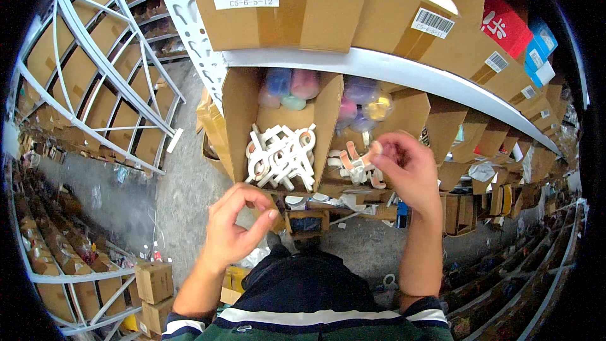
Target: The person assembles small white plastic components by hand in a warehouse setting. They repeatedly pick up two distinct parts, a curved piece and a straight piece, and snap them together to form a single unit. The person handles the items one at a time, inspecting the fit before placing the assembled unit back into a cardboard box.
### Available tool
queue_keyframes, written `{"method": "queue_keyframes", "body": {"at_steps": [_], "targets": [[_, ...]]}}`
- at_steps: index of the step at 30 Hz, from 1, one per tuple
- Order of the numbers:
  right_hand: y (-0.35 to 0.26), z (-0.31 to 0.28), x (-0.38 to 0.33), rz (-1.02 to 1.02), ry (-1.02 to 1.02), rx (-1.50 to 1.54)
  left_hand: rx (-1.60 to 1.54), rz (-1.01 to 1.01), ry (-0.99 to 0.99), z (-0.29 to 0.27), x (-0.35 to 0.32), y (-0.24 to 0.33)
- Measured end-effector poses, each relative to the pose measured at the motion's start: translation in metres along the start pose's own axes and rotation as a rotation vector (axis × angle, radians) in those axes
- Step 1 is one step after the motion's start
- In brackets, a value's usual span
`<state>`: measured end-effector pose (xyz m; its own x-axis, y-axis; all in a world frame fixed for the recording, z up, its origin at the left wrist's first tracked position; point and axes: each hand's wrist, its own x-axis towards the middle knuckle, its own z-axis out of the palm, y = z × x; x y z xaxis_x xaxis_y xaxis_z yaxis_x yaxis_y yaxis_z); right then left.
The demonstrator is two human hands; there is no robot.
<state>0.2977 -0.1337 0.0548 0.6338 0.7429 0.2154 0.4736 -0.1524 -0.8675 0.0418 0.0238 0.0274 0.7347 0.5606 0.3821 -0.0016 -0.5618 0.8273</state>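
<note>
My left hand hovers just in front of a cardboard bin, its fingers loosely curled, thumb and forefinger a little apart, nothing visible in it. Inside that bin lies a heap of white plastic hooks with rounded loops and straight bars. My right hand is over the neighbouring bin, thumb and forefinger pinched together; what they hold, if anything, is too small to make out. Directly beside its fingertips sit white clips with orange patches. Rolled coloured bundles in clear wrap fill the backs of both bins.
Above runs a white shelf beam with labelled cardboard boxes on it. More bins continue to the right. A perforated white upright stands at left, with another rack across the grey floor. Cartons stand lower left.
</note>
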Motion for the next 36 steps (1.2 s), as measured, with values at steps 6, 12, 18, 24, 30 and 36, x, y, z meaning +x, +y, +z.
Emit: {"method": "queue_keyframes", "body": {"at_steps": [6, 12, 18, 24, 30, 36], "targets": [[0.017, 0.022, -0.055, 0.244, 0.023, 1.046, -0.303, 0.040, -0.135, 0.036, 0.007, 0.007], [0.026, 0.058, -0.088, 0.347, -0.031, 1.106, -0.231, 0.050, -0.267, 0.048, 0.003, 0.012], [0.018, 0.058, -0.102, 0.342, -0.184, 0.791, -0.162, -0.004, -0.337, 0.037, -0.009, 0.007], [0.003, 0.019, -0.031, -0.032, 0.033, -0.269, -0.268, -0.048, -0.150, 0.032, -0.027, -0.011], [0.025, 0.030, 0.016, -0.176, -0.066, -0.559, -0.325, -0.118, -0.046, 0.029, -0.038, -0.026], [0.046, 0.029, 0.019, 0.035, -0.203, -0.858, -0.386, -0.192, 0.050, 0.024, -0.045, -0.037]]}}
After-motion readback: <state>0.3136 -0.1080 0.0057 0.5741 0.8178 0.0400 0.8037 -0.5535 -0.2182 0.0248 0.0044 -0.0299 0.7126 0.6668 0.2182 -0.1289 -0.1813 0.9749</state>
